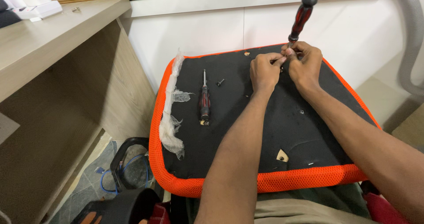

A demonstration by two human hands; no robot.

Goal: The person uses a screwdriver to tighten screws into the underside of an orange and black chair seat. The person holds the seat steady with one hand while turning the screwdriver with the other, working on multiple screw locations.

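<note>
While an upturned orange-edged chair seat (185, 186) lies nearest, a spare screwdriver (204, 101) and loose screw (220, 81) rest on its black underside; farther off, the left hand (264, 70) pinches the shaft tip and the right hand (304, 63) clamps a red-and-black screwdriver (302, 15) upright.

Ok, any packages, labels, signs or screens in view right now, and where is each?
White box: far left on the wooden desk top, flat and rectangular, partly cut off by the frame edge.
Torn clear plastic wrap: crumpled along the left edge of the black, orange-rimmed seat panel.
No labels, signs or screens show.
</note>
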